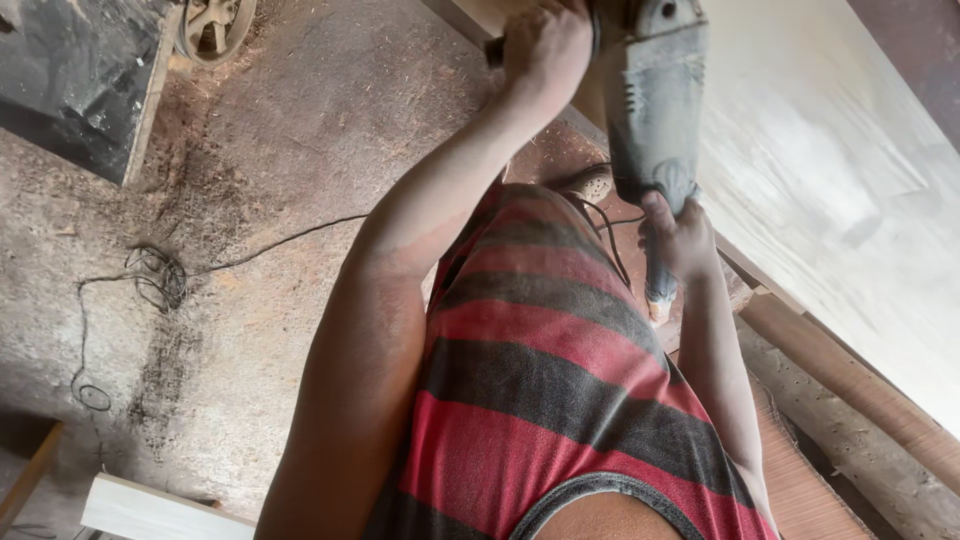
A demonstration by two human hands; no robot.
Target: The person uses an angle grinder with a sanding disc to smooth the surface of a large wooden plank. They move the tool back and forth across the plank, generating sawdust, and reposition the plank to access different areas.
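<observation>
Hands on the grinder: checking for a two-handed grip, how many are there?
2. The left hand grips the side handle at the top; the right hand holds the grey grinder body's rear.

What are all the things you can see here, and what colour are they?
Power grinder: one, grey, top middle, on the board.
Wooden board: one, pale, right side.
Black cable: one, tangled on the dusty floor, left.
Metal wheel: one, rusty, top left.
Pale plank: one, bottom left.
Striped vest: one, red and dark grey, centre.
Left hand: grips the grinder's side handle.
Right hand: grips the grinder's rear body.
</observation>
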